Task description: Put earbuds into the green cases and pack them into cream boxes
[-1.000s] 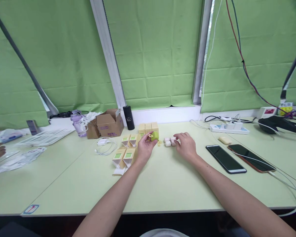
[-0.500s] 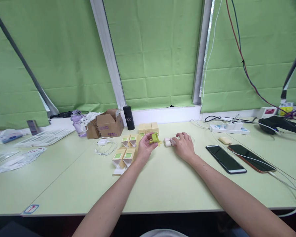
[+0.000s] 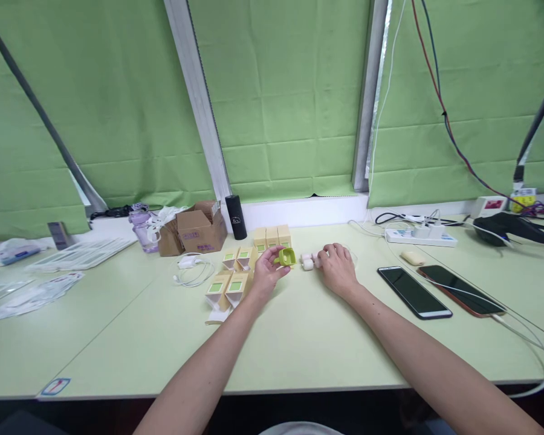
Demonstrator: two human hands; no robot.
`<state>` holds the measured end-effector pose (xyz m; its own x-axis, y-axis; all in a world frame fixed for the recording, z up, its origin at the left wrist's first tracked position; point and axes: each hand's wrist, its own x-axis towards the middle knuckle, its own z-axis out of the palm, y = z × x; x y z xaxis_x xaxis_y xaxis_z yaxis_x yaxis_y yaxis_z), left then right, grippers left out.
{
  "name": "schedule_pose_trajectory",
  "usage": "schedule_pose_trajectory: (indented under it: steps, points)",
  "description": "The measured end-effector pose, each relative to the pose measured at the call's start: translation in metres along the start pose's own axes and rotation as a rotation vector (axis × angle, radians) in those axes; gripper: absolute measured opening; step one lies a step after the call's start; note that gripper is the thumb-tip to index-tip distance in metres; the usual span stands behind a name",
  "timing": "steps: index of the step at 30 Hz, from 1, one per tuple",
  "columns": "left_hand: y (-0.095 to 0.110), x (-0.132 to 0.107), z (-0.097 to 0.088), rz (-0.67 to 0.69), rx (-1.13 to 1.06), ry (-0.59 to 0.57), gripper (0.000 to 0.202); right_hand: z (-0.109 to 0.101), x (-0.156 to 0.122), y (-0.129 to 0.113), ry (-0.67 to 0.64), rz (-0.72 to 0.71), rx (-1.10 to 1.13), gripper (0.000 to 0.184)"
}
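Note:
My left hand is closed around a small yellow-green case, held just above the table. My right hand rests on the table with its fingers curled over small white cases lying between the two hands; whether it grips one I cannot make out. Behind the left hand stand three cream boxes in a row. To its left lie several open cream-and-green cartons.
Two phones lie at the right, one on a cable. A power strip sits behind them. A black cylinder, brown cardboard boxes, a white charger cable and a purple bottle stand at the back left.
My left hand has turned the yellow-green case so that its open side shows. A co-worker's hand at the far left edge has gone out of view. My right hand shifted slightly left.

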<state>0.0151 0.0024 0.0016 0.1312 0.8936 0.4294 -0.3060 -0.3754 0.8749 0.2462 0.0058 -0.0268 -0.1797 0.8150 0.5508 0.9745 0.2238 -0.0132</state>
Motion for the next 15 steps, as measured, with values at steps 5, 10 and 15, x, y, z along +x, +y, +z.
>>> schedule_pose_trajectory:
  steps: [5, 10, 15]
  points:
    - [0.001, 0.001, -0.002, 0.009, 0.012, 0.019, 0.057, -0.01, 0.001, -0.002, 0.139, 0.113, 0.281, 0.022]
    - [0.001, 0.001, -0.002, 0.015, 0.04, 0.032, 0.057, -0.011, 0.006, -0.008, 0.218, 0.278, 1.044, 0.033]
    - [0.001, 0.0, -0.002, 0.023, 0.055, 0.029, 0.058, -0.018, 0.003, -0.026, -0.019, 0.353, 1.814, 0.041]
